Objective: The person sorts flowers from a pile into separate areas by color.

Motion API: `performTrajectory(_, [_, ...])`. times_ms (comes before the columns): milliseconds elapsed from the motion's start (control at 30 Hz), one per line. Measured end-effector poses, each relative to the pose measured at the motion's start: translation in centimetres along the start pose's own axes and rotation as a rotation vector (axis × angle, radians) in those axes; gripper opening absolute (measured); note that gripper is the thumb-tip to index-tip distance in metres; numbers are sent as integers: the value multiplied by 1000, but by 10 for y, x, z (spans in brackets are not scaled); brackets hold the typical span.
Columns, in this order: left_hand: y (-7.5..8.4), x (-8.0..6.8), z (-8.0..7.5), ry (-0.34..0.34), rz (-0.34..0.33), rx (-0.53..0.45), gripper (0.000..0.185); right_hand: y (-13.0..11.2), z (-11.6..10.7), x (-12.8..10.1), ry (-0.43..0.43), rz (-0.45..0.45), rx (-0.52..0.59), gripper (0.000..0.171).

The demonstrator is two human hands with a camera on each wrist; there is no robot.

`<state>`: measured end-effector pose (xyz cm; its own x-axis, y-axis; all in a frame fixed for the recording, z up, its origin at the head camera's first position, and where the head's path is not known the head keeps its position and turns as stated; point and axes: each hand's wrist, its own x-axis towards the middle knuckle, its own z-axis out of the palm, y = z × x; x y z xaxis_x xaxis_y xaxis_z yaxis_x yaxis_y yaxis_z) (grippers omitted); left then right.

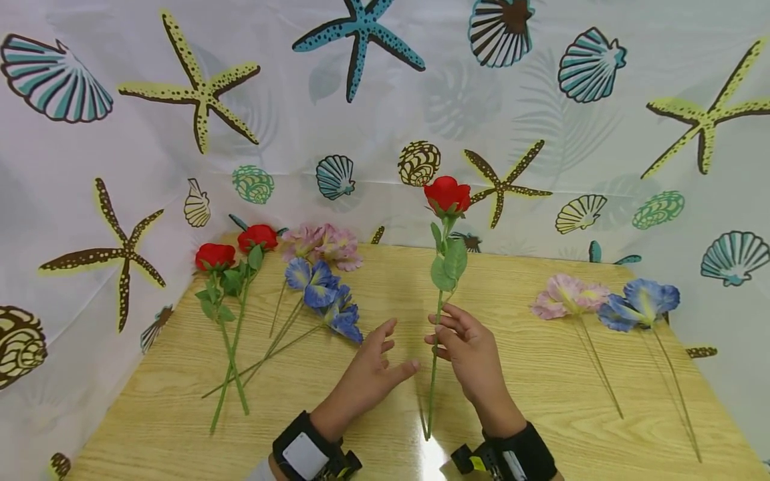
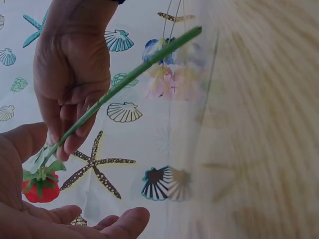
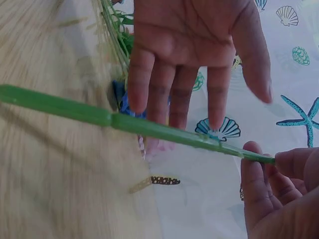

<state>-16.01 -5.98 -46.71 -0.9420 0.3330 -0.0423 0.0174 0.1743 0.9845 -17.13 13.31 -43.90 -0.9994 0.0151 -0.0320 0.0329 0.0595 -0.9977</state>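
My right hand pinches the green stem of a red rose between thumb and fingers, about halfway down. The rose stands nearly upright over the middle of the table, bloom at the top and leaves just below it. To the left of the stem, my left hand is held with fingers spread and nothing in it. In the right wrist view the stem crosses in front of the left palm. The left wrist view shows the bloom beyond the left thumb.
On the wooden table, two red roses lie at left beside pink flowers and blue flowers. At right lie a pink flower and a blue flower. A patterned cloth hangs behind.
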Motion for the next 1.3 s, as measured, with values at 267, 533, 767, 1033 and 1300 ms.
performTrajectory(267, [24,-1,-40,78,49,256,89,2,-33,4,81,-36,-211,40])
performTrajectory(533, [34,-5,-87,324,102,594,93,12,-77,9,88,-35,-499,37])
performTrajectory(767, [8,-15,-120,415,33,839,91,30,-111,12,37,-57,-797,36])
performTrajectory(1033, [-15,-40,-155,416,-137,857,88,34,-142,14,2,-89,-929,33])
performTrajectory(1300, [-29,-68,-180,416,-195,877,71,45,-146,17,-58,-114,-971,34])
